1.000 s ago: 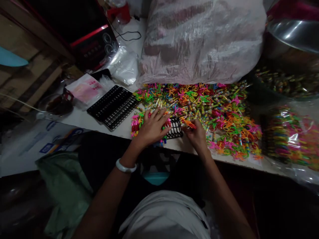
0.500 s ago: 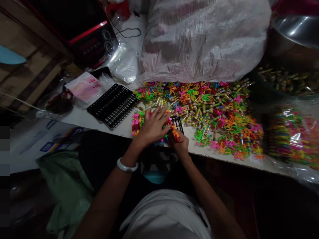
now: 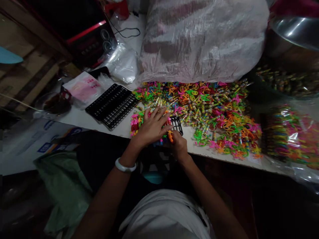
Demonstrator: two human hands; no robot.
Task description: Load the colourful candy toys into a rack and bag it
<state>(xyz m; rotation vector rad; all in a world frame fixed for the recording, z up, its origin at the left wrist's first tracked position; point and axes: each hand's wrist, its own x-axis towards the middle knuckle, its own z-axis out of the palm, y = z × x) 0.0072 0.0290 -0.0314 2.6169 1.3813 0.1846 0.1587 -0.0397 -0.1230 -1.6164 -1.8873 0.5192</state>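
My left hand (image 3: 152, 127) lies flat, fingers spread, on a small black grid tray (image 3: 177, 124) at the table's front edge, covering most of it and the coloured pieces standing in it. My right hand (image 3: 178, 143) is just right of it at the tray's near edge, pinching a small orange plastic piece (image 3: 170, 135) against the tray. A wide heap of small colourful plastic toys and wrapped tubes (image 3: 211, 113) spreads over the table behind and to the right of both hands.
A stack of empty black grid trays (image 3: 112, 105) lies to the left. A big clear plastic sack (image 3: 199, 39) fills the back. A bag of coloured pieces (image 3: 291, 136) sits at the right, a metal bowl (image 3: 294, 33) behind it. A pink packet (image 3: 83, 88) lies far left.
My right hand has come back from the heap on the right with an orange piece and brought it to the tray's near edge. My left hand has stayed on the tray.
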